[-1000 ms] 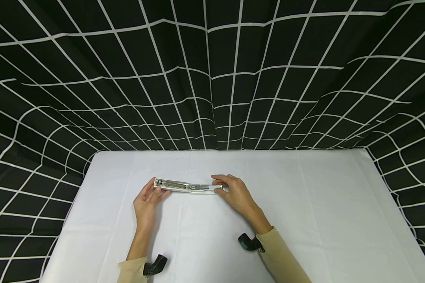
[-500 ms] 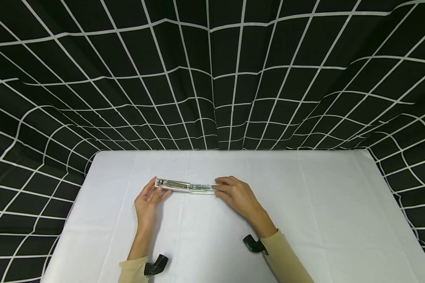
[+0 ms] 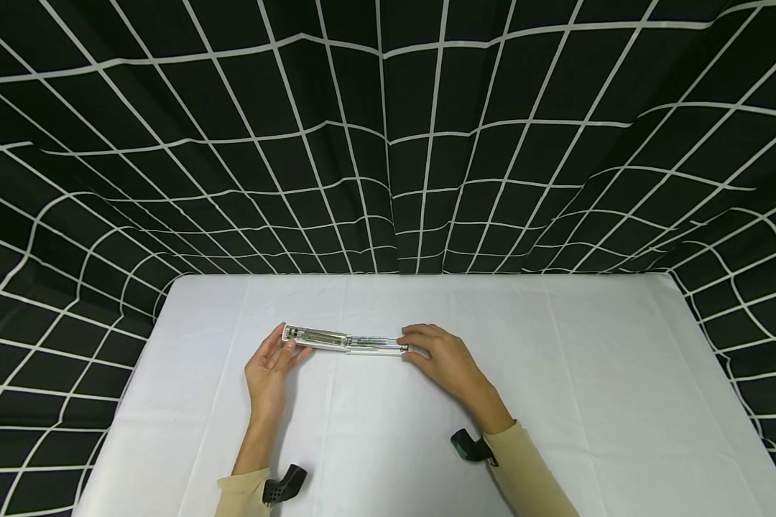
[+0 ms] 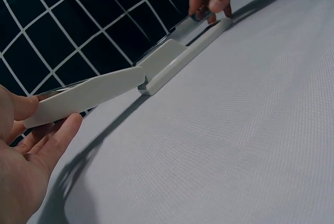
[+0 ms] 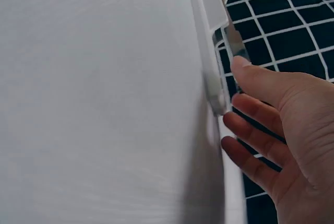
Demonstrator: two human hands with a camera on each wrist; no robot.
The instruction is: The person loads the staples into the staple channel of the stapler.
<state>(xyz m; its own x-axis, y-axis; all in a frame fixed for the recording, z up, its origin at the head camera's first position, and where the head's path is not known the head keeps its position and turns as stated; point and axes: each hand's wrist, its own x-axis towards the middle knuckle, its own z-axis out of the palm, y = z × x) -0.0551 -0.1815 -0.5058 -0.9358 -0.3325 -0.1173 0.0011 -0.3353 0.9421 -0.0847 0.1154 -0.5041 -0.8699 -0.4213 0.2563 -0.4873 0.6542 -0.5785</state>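
A white stapler [image 3: 368, 352] lies unfolded near the middle of the table. Its top cover [image 4: 88, 96] is swung back to the left, tilted up off the cloth, while the base [image 4: 182, 59] rests on the cloth. My left hand [image 3: 268, 373] holds the free end of the cover, thumb on one side and fingers beneath. At the other end, my right hand [image 3: 442, 359] has thumb and fingertips around the tip of the metal magazine [image 5: 237, 41], above the base. In the right wrist view the thumb covers part of that magazine.
A white cloth covers the table [image 3: 556, 402]. Black curtains [image 3: 388, 143] with a white grid stand behind and at both sides. A black wrist camera sits at each sleeve, one by the left [image 3: 284, 485] and one by the right [image 3: 472, 446].
My right hand moved leftward over the stapler's right end, then back slightly right, uncovering the magazine's tip. My left hand keeps its hold on the cover, nearly still.
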